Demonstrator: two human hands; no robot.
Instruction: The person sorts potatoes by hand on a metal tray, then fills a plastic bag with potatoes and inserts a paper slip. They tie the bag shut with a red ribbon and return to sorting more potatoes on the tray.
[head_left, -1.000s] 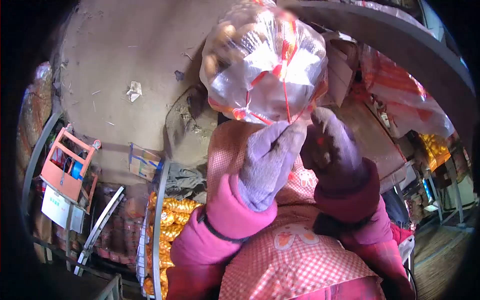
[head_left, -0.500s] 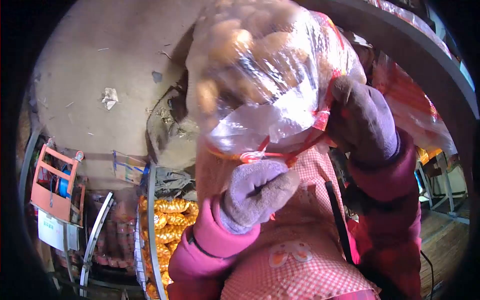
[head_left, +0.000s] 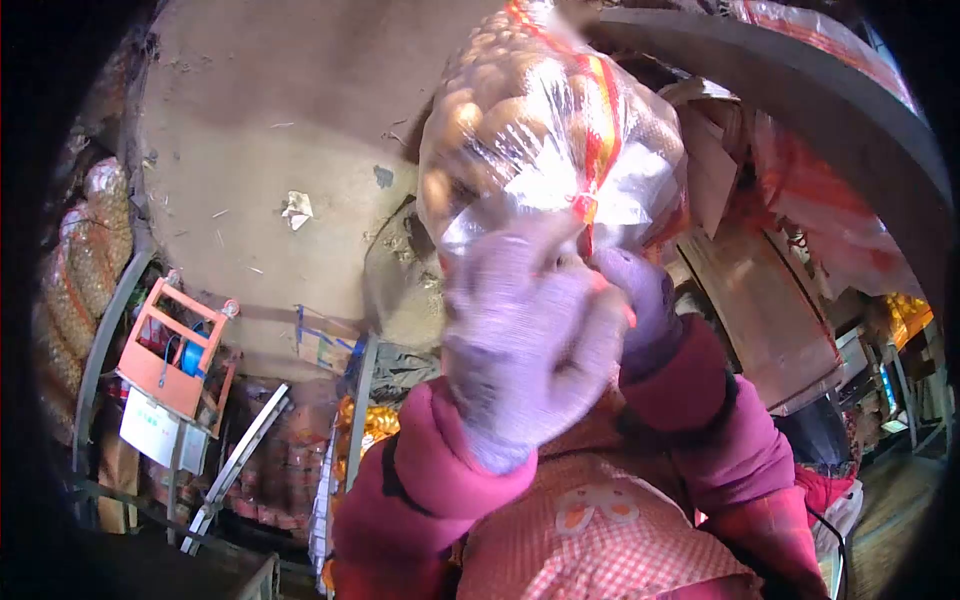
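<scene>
A clear plastic bag [head_left: 505, 125] full of round brown produce, like potatoes, stands upright in front of me. A red and orange stripe [head_left: 603, 110] runs down it to the gathered, tied-looking mouth. My left hand [head_left: 530, 335], in a purple knit glove, is at that mouth, motion-blurred, thumb and fingers curled around red string [head_left: 628, 312]. My right hand [head_left: 645, 300], gloved alike, is closed close beside it at the gathered plastic; its fingertips are partly hidden behind my left hand. Below both hands is my red checked apron [head_left: 620, 545].
An orange frame with a blue reel [head_left: 190, 357] stands at left above a white box [head_left: 150, 432]. Filled mesh sacks [head_left: 85, 260] lie far left; golden sacks [head_left: 378, 425] sit below. A curved metal rail [head_left: 790, 75] crosses upper right. Scraps of paper [head_left: 297, 210] lie on the floor.
My right hand has left the bag's right edge and come in to the middle. My left hand has moved up beside it. The bag's mouth is now gathered, with the stripe facing me.
</scene>
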